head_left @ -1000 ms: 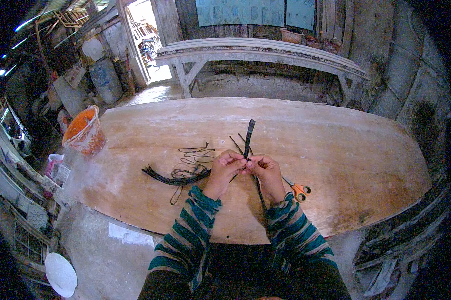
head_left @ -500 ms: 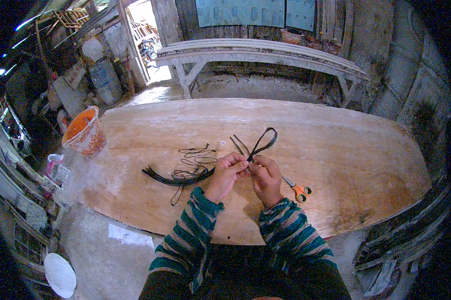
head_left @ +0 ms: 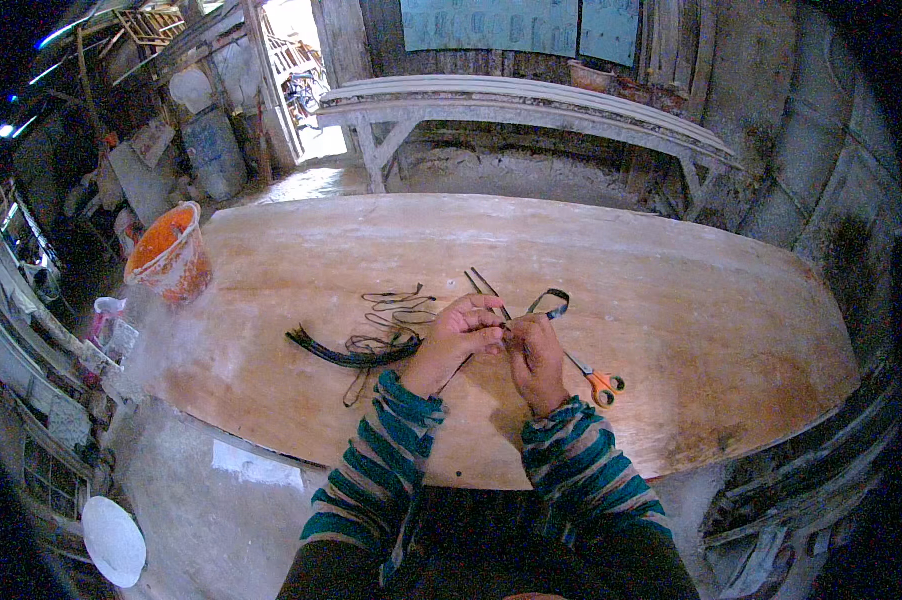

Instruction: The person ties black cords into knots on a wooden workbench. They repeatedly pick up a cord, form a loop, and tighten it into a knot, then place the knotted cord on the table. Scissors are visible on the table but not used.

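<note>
My left hand and my right hand meet above the middle of the wooden table, fingers pinched together. Between them is a black strap, looped beyond my right fingers. Two thin dark ends stick out past my left fingertips. The spot where the fingertips meet is too small to make out. Left of my left hand lies a bundle of black straps, with a loose tangle of thin dark cord beside it. Scissors with orange handles lie just right of my right hand, blades partly hidden behind it.
The pale plywood table has a curved outline here. An orange bucket smeared white stands at its far left corner. Beyond the far edge runs a long white bench. A white round lid-like disc is low at the left.
The strap's loop has tipped down to the right and shows smaller, closer to my right hand. My left fingers have opened slightly and shifted. The straps and scissors lie where they were.
</note>
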The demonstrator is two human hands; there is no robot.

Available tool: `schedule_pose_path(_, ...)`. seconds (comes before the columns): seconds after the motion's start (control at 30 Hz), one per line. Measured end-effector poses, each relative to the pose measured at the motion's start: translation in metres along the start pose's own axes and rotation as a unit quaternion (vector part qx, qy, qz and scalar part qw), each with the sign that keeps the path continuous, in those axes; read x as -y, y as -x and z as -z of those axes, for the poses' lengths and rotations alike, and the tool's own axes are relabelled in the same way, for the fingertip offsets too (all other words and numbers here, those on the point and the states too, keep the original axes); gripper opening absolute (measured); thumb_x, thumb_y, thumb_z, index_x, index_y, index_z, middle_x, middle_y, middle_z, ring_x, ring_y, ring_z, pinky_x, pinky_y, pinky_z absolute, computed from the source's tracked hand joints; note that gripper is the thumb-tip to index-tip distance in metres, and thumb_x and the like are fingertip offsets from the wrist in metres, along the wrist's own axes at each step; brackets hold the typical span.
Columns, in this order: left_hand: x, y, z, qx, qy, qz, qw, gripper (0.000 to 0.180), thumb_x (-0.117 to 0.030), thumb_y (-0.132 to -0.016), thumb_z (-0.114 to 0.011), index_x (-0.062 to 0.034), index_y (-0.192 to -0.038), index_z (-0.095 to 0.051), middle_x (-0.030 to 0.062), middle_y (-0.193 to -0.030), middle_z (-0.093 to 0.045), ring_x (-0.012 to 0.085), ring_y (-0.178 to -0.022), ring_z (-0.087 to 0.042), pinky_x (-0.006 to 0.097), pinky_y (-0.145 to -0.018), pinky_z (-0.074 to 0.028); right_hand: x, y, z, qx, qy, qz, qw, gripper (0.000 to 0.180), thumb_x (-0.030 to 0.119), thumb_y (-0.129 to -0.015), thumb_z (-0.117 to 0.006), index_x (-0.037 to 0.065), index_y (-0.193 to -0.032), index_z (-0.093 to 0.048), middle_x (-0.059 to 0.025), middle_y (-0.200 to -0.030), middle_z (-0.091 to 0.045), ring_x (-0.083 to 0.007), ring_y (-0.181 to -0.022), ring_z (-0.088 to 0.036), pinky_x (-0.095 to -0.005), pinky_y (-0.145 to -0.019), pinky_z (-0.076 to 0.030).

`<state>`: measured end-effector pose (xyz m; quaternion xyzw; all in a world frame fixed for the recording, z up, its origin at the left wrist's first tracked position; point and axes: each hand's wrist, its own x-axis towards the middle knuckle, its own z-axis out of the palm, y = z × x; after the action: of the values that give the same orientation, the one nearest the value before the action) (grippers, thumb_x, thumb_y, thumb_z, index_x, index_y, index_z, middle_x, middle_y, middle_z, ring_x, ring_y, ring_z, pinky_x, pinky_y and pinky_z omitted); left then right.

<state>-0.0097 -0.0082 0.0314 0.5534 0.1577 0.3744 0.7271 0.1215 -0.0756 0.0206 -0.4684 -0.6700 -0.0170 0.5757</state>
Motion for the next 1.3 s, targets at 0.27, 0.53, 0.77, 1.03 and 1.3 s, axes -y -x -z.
schedule_pose_path(0.27,0.004,0.0,-0.003,-0.097,-0.046,-0.045,0.993,0.029,0.003,-0.077,-0.053,-0.0062,-0.104,-0.046,0.0015,-0.079,-0.056,0.0084,-0.069,-0.054,0.022,-0.059,-0.048,0.006,-0.002,-0.001,0.036,0.045,0.011,0.998,0.023,-0.008,-0.068,-0.054,0.002,-0.089,-0.055,-0.0132,-0.084,-0.054,-0.0282,-0.074,-0.057,-0.0315,-0.062,-0.047)
schedule_pose_path(0.53,0.016,-0.003,-0.001,-0.129,-0.19,-0.126,0.965,0.029,0.004,-0.076,-0.052,-0.0056,-0.103,-0.048,0.001,-0.079,-0.055,0.0081,-0.071,-0.053,0.021,-0.059,-0.045,-0.001,0.001,-0.005,0.033,0.047,-0.031,0.998,0.017,-0.005,-0.072,-0.055,0.002,-0.088,-0.055,-0.0118,-0.083,-0.056,-0.0251,-0.071,-0.057,-0.0285,-0.062,-0.047)
schedule_pose_path(0.77,0.026,-0.002,-0.004,-0.108,-0.194,-0.154,0.963,0.024,0.005,-0.078,-0.051,-0.0044,-0.1,-0.048,0.003,-0.085,-0.055,0.0086,-0.071,-0.054,0.022,-0.059,-0.048,-0.002,-0.003,-0.013,-0.036,-0.468,-0.369,0.802,0.006,0.011,-0.085,-0.051,0.006,-0.083,-0.051,-0.0037,-0.077,-0.057,-0.0123,-0.064,-0.052,-0.0218,-0.059,-0.042)
schedule_pose_path(1.03,0.022,0.001,-0.007,-0.086,-0.261,-0.195,0.941,0.032,0.008,-0.075,-0.054,-0.0057,-0.101,-0.041,0.0046,-0.085,-0.053,0.0112,-0.072,-0.055,0.022,-0.061,-0.047,-0.011,-0.004,-0.002,0.003,-0.548,-0.476,0.688,0.005,0.009,-0.082,-0.053,0.004,-0.083,-0.055,-0.0033,-0.073,-0.058,-0.0107,-0.061,-0.052,-0.0203,-0.057,-0.043)
schedule_pose_path(1.3,0.027,-0.002,-0.003,-0.094,-0.157,-0.145,0.972,0.046,0.01,-0.07,-0.058,-0.009,-0.105,-0.034,0.0059,-0.084,-0.053,0.0151,-0.076,-0.055,0.025,-0.065,-0.047,-0.008,-0.003,-0.009,-0.031,-0.459,-0.404,0.791,0.002,0.004,-0.08,-0.054,0.003,-0.082,-0.056,-0.0035,-0.072,-0.057,-0.0106,-0.061,-0.052,-0.0213,-0.057,-0.043)
